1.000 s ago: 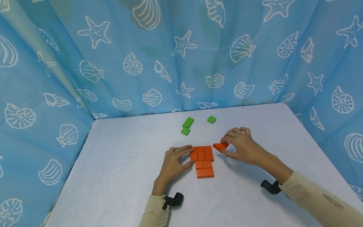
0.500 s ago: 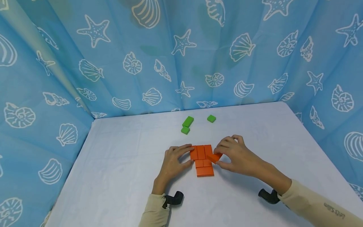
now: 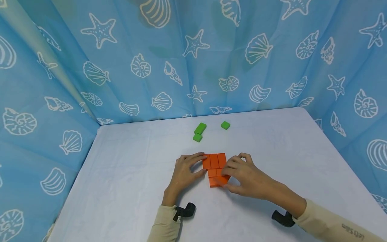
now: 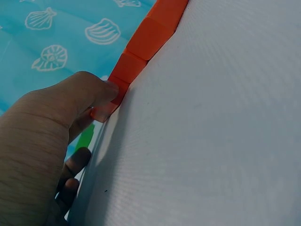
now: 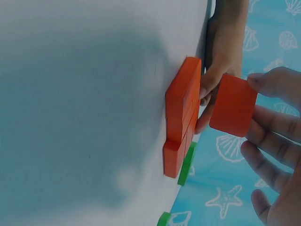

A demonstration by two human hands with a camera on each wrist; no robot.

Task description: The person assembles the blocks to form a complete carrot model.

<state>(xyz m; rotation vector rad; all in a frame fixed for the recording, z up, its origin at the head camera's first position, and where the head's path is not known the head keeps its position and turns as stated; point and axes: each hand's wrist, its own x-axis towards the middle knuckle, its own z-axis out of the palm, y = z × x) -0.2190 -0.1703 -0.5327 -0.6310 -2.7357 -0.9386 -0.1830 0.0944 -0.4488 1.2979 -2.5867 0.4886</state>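
Note:
In the head view, flat orange blocks lie together on the white table, three upright ones in a row above smaller ones and a wide one. My left hand holds the row's left block between thumb and index finger, at its lower and upper ends. My right hand pinches a separate orange triangular block over the right part of the wide bottom block, partly hiding it. In the right wrist view this held block shows a rectangular face and is raised off the table, between thumb and fingers.
Beyond the orange blocks lie a green rectangular block, a small green block near its lower end, and another small green block to the right. A blue shell-patterned curtain borders the table at the back and sides.
My right hand has carried the triangular block left and toward me, from right of the row to over the bottom block. My left hand has kept its place.

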